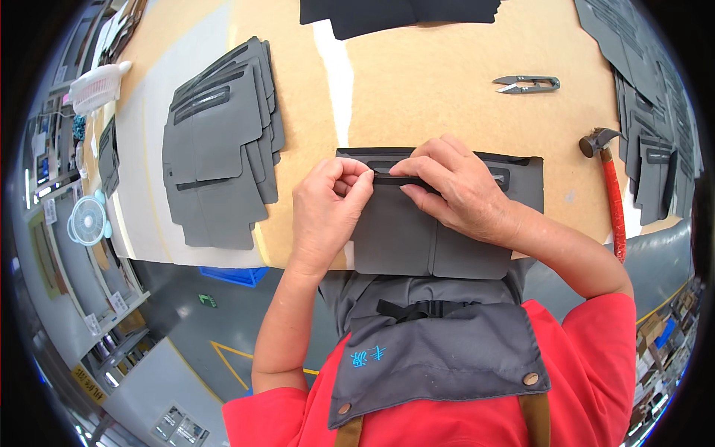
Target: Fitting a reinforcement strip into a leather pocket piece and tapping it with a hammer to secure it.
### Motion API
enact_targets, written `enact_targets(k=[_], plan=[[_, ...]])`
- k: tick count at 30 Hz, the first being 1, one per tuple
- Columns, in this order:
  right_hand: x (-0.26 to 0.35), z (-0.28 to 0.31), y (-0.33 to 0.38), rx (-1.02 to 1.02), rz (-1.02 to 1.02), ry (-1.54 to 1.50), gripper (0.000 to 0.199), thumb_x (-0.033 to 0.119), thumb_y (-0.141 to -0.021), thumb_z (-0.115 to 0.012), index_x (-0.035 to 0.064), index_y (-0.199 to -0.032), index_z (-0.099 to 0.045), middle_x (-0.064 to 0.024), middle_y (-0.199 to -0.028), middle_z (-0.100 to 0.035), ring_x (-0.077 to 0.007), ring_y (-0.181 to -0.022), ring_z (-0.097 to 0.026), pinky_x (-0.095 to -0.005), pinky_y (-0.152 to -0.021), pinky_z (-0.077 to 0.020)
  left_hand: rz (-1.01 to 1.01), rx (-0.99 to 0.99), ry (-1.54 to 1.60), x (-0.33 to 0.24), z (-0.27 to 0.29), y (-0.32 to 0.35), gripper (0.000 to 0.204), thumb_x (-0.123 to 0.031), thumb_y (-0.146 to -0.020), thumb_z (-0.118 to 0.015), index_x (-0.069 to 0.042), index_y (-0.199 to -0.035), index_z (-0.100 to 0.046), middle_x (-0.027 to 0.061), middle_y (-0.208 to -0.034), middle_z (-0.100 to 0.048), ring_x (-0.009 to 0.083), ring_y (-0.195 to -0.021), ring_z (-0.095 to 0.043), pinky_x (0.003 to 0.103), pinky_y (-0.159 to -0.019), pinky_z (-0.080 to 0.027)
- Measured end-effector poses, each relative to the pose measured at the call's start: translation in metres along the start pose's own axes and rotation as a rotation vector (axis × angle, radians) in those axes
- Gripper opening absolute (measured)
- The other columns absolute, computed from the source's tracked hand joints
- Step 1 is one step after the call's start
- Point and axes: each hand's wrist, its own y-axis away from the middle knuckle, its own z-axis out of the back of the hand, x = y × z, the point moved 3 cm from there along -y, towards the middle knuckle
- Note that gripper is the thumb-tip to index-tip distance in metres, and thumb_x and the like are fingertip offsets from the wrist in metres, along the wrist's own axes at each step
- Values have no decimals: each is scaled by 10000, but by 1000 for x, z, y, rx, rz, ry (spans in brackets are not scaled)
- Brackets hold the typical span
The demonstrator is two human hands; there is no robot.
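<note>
A dark grey flat panel (395, 238) lies in front of me at the table's near edge, with a black slot-like strip near its far side. Across it, my left hand (325, 205) pinches the left end of a narrow black strip (393, 180) between thumb and fingertip. From the right, my right hand (465, 190) is closed on the same strip, thumb below and fingers above. Whether the strip is joined to the panel is hidden by my fingers.
Left of the panel lies a fanned stack of grey panels (216, 141). Thread snips (527, 84) rest at the far right, near a red-handled hammer (613, 190). More panels (644, 112) pile up along the right edge. Black sheets (402, 16) lie at the back.
</note>
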Motion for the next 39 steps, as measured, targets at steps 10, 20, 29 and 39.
enact_targets(k=[10, 20, 29, 39], plan=[[-7, -4, 5, -32, 38, -11, 276, 41, -840, -760, 63, -1101, -673, -84, -997, -628, -285, -937, -611, -389, -853, -519, 106, 81, 13, -5, 4, -6, 124, -127, -973, -737, -6, -999, -732, -20, -831, -692, 28, -718, -633, 215, -638, -588], [-8, -5, 6, -27, 52, 11, 273, 44, -831, -763, 60, -1091, -680, -80, -998, -639, -278, -937, -622, -384, -848, -525, -58, -60, -142, -17, -2, -1, 90, -83, -885, -753, -3, -867, -716, 47, -770, -691, 103, -626, -642, 271, -620, -536], [-7, -5, 5, -24, 55, 23, 261, 47, -842, -760, 69, -1090, -685, -73, -985, -641, -271, -923, -619, -379, -841, -521, 96, 36, 81, -6, 4, -7, 229, -96, -942, -765, -29, -1124, -644, -10, -842, -659, 52, -699, -654, 198, -610, -552], [-7, -5, 6, -6, 34, 26, 262, 46, -849, -758, 79, -1100, -691, -77, -993, -645, -272, -947, -622, -382, -857, -519, 167, 71, 175, -4, 0, -8, 222, -101, -954, -766, -46, -1120, -630, -19, -848, -634, 49, -702, -643, 188, -575, -522]])
